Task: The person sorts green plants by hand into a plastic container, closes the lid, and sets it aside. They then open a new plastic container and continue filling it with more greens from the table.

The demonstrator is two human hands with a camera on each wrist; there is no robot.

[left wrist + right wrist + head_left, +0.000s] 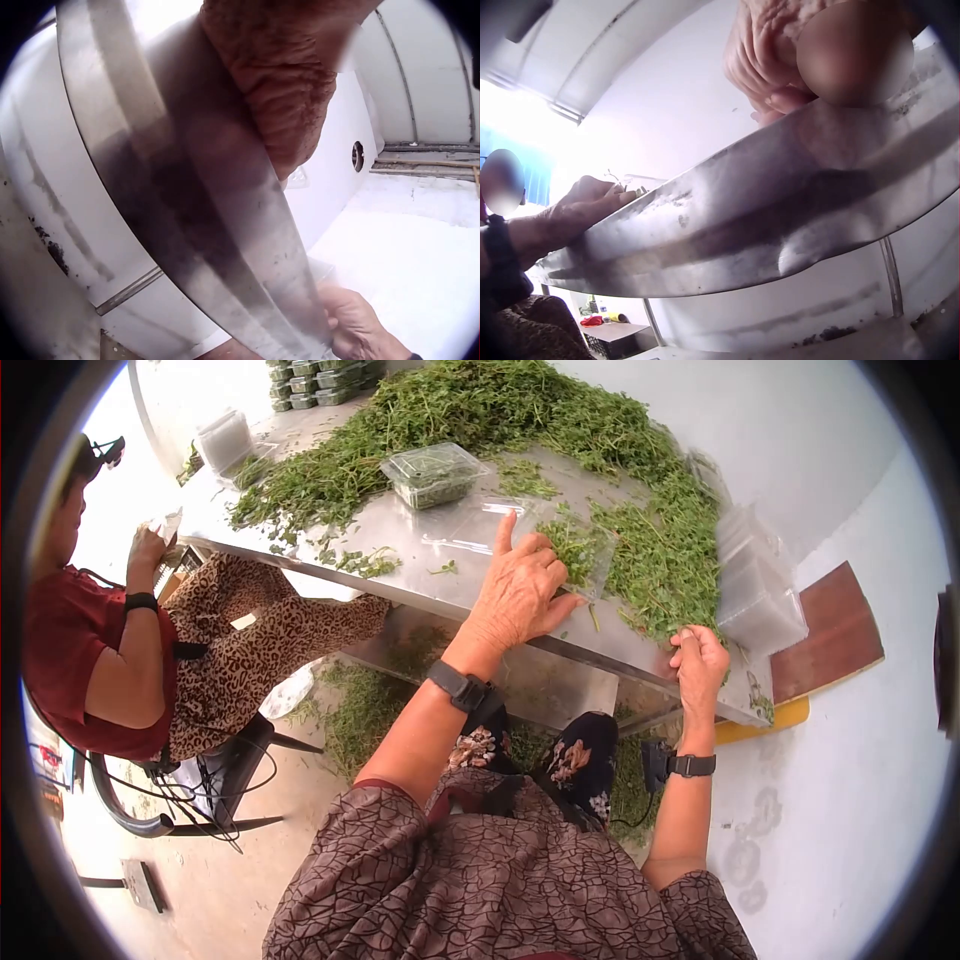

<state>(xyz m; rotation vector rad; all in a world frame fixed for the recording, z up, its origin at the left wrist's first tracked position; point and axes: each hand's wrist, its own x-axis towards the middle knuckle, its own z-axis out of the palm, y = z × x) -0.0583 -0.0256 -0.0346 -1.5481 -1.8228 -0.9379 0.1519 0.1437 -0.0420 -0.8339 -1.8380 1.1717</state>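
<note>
My left hand point(520, 588) is over the front part of the metal table, its index finger and thumb stretched out. Under and beside it lies an opened clear plastic box, with sprigs of leafy greens point(568, 548) in the right part and a bare lid point(465, 532) to the left. At the table's front right edge is my right hand point(703, 660), fingers curled beside the heap of greens point(665, 565). I cannot tell whether a sprig is between those fingers. The right wrist view shows my left hand point(581, 210) low over the tabletop.
A closed box of greens point(432, 475) stands mid-table before the large heap. Nested clear boxes point(760, 585) are at the right edge, more point(225, 440) at the left. Packed boxes point(315, 380) are stacked behind. A seated person point(120, 650) is to the left.
</note>
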